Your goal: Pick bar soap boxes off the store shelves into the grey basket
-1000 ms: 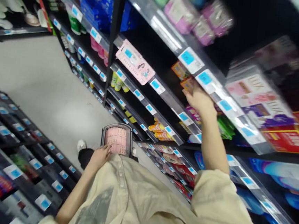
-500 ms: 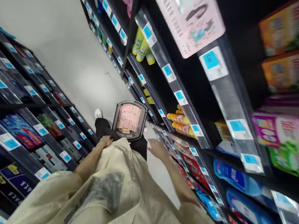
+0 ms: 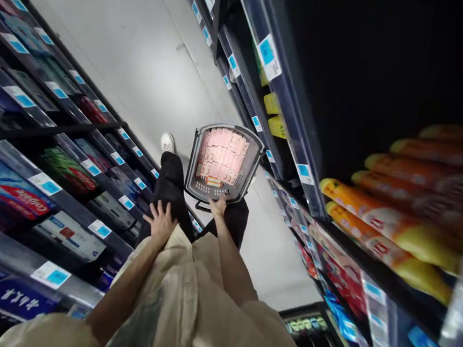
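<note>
A dark shopping basket [image 3: 252,170] is in front of my legs, partly filled with rows of small pink boxes [image 3: 224,154]. One small orange-and-white pack [image 3: 214,181] lies at the near end of these rows. My right hand [image 3: 218,207] grips the basket's near rim, with its fingertips over the edge. A black handle bar shows just left of that hand, outside the rim. My left hand [image 3: 161,221] rests on my left thigh, fingers spread, holding nothing. Whether the basket stands on the floor or leans on my leg I cannot tell.
Shelves with toothpaste boxes [image 3: 19,193] run along the left. On the right, shelves [image 3: 296,125] hold orange-yellow tubes or bottles [image 3: 389,225] and yellow packs [image 3: 275,124]. A pale floor aisle [image 3: 143,68] lies between them. My white shoe [image 3: 168,142] is left of the basket.
My right hand has moved from the air beside my right leg onto the basket's near rim. My left hand's fingers have spread. The view is lower and nearer the basket.
</note>
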Action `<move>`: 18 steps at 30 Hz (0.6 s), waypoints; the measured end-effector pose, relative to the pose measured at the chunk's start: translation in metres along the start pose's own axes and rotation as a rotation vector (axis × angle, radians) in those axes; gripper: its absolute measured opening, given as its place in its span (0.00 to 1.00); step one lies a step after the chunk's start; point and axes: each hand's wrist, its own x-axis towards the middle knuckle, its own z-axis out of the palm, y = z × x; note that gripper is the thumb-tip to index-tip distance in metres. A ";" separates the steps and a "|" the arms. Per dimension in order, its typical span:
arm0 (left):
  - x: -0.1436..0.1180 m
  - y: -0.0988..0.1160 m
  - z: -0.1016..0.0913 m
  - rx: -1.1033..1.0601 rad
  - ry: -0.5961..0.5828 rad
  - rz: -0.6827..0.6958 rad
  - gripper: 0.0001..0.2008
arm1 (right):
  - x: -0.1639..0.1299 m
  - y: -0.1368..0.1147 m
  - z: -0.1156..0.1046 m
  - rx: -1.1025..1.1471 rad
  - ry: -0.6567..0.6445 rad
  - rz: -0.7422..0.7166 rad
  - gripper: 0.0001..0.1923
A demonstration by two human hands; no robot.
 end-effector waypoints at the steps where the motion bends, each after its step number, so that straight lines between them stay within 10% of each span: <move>1: 0.007 -0.005 -0.001 0.012 -0.001 -0.062 0.42 | 0.010 0.000 0.013 0.013 0.009 0.006 0.40; 10: 0.121 -0.014 -0.039 0.039 0.100 -0.197 0.54 | 0.106 0.022 0.105 0.038 0.140 0.189 0.65; 18: 0.141 -0.024 -0.032 0.043 0.264 -0.197 0.48 | 0.154 0.034 0.160 0.027 0.242 0.195 0.69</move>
